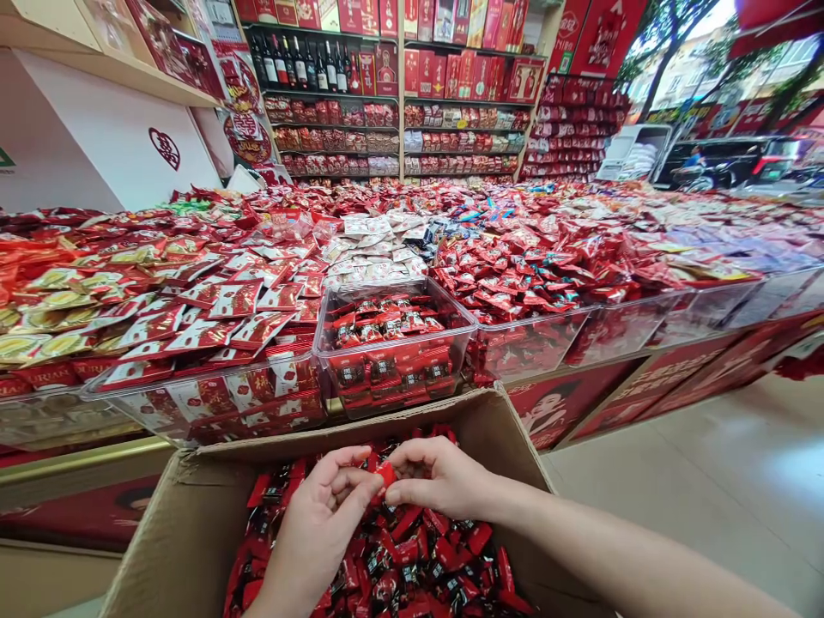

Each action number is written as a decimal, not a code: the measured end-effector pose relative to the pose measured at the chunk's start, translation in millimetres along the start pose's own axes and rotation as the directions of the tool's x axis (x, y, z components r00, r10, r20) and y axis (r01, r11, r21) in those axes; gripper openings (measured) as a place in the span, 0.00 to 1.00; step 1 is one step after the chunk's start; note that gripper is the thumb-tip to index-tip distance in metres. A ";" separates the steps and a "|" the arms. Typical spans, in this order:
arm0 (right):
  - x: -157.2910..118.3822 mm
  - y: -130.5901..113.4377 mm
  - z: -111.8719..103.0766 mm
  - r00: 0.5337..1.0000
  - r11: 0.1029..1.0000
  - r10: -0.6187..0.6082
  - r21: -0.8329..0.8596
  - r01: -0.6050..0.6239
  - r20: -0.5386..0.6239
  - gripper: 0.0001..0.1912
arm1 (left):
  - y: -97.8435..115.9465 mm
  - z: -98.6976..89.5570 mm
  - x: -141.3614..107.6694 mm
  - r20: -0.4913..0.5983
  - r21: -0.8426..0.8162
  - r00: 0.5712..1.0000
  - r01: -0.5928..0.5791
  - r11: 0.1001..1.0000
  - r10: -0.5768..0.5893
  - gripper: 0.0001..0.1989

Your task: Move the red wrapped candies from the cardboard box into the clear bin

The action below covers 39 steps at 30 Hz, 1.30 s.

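Between my two hands is a small red wrapped candy [386, 474], pinched at both sides. My left hand [325, 515] grips its left side with thumb and fingers, and my right hand [438, 481] has its right side between thumb and forefinger. Both hands are over an open cardboard box [206, 515] that holds many loose red-and-black wrapped candies [418, 558]. Just beyond the box stands a clear plastic bin [392, 348], with similar red-and-black packets [386, 369] arranged in rows inside. Fingers cover part of the held candy.
Clear bins heaped with red-and-white packets [193, 318] lie to the left, and red packets [515, 266] to the right. White packets [377, 240] are piled behind the middle bin. Shelves of bottles [302, 69] and boxes stand at the back. Tiled floor [695, 481] shows at right.
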State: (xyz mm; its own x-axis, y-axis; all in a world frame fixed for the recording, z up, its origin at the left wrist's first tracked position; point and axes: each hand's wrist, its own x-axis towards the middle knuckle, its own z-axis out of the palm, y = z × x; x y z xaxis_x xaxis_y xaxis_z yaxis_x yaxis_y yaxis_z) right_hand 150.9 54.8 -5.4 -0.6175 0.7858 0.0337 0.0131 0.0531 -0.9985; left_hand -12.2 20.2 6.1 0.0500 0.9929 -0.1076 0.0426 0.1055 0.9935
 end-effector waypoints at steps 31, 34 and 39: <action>71.6 -132.1 -108.6 0.994 0.811 0.089 -0.584 -0.038 0.060 0.03 | -12.2 -10.8 7.7 0.003 0.154 0.999 0.036 0.987 -0.037 0.10; 71.4 -135.9 -108.2 0.984 0.803 0.171 -0.585 -0.111 0.048 0.04 | -12.9 -9.7 7.3 0.016 0.151 0.999 0.028 0.988 -0.031 0.10; 72.5 -143.2 -108.0 0.980 0.746 0.190 -0.657 -0.107 0.056 0.05 | -14.8 -8.5 6.5 0.017 0.181 0.999 0.035 0.983 -0.039 0.10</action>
State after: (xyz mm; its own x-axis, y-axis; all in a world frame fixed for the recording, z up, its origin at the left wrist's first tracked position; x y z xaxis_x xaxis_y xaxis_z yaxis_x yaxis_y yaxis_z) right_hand 189.3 170.7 144.6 -0.6468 0.7460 -0.1586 0.5923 0.3603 -0.7206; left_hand -21.0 25.6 -9.1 0.0650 0.9870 -0.1470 0.2246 0.1290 0.9659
